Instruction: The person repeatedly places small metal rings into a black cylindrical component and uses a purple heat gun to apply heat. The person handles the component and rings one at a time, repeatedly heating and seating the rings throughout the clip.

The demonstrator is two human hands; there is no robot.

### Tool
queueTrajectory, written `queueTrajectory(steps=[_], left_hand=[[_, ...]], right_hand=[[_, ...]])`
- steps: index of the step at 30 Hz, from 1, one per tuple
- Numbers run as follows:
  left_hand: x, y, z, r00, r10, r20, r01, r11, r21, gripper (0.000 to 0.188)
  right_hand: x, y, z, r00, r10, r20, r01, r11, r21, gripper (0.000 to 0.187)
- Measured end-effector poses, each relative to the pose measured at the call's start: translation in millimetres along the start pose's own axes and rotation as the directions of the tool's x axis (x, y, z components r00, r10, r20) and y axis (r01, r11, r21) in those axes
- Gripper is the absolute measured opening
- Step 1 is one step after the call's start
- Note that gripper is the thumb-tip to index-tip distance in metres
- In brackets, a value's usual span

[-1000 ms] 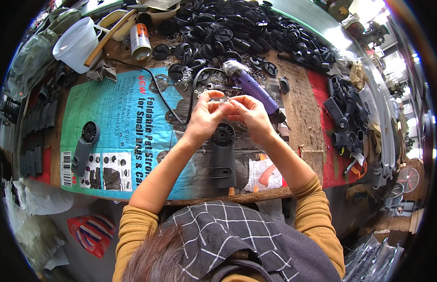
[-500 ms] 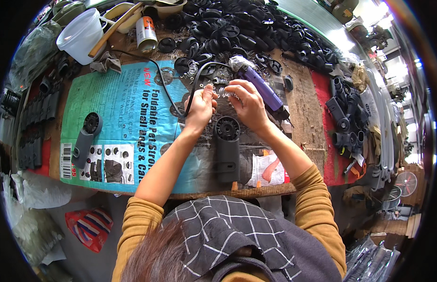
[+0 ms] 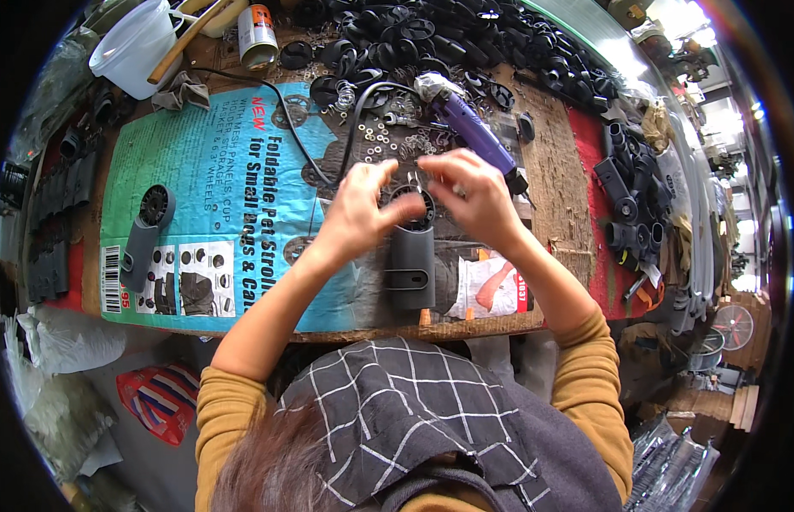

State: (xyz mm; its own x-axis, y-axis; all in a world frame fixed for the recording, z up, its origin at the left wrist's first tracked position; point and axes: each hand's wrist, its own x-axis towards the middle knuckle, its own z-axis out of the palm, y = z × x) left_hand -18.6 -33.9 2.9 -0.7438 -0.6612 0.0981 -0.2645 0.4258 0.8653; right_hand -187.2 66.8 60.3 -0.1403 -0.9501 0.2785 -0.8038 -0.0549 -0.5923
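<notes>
A dark grey plastic part with a round ribbed end lies upright in front of me on the cardboard. My left hand is over the left of that round end, its thumb spread away from the fingers. From the right, my right hand reaches over the same end with curled fingers. A tiny shiny piece shows by its fingertips, too small and blurred to name. Just beyond my hands lie several small pale washers and a heap of metal springs.
A purple power tool with a black cable lies right of the springs. Another grey part rests at left. Black plastic pieces are piled at the back, beside a can and a white bucket. More parts sit at right.
Both hands have come back toward me, from the washers and springs to the grey part's round end. My left thumb has spread from the fingers. The whole view has shifted slightly.
</notes>
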Motion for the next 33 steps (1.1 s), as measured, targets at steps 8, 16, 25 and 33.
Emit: queueTrajectory(steps=[8,16,25,33], left_hand=[[-19,-1,8,0.996,0.029,0.084,-0.045,0.981,0.19,0.085],[-23,3,5,0.995,0.059,0.084,-0.072,0.985,0.16,0.084],[-28,12,-3,0.979,-0.015,0.205,-0.022,0.984,0.176,0.085],[-31,8,-7,0.975,-0.031,0.219,0.001,0.99,0.139,0.09]], right_hand=[[-19,5,23,0.984,-0.142,0.108,0.151,0.985,-0.08,0.031],[-20,9,-13,0.993,-0.025,0.113,0.023,1.0,0.022,0.059],[113,214,-63,0.887,0.226,-0.403,-0.379,0.855,-0.355,0.015],[182,253,-59,0.843,0.15,-0.517,-0.388,0.834,-0.392,0.034]])
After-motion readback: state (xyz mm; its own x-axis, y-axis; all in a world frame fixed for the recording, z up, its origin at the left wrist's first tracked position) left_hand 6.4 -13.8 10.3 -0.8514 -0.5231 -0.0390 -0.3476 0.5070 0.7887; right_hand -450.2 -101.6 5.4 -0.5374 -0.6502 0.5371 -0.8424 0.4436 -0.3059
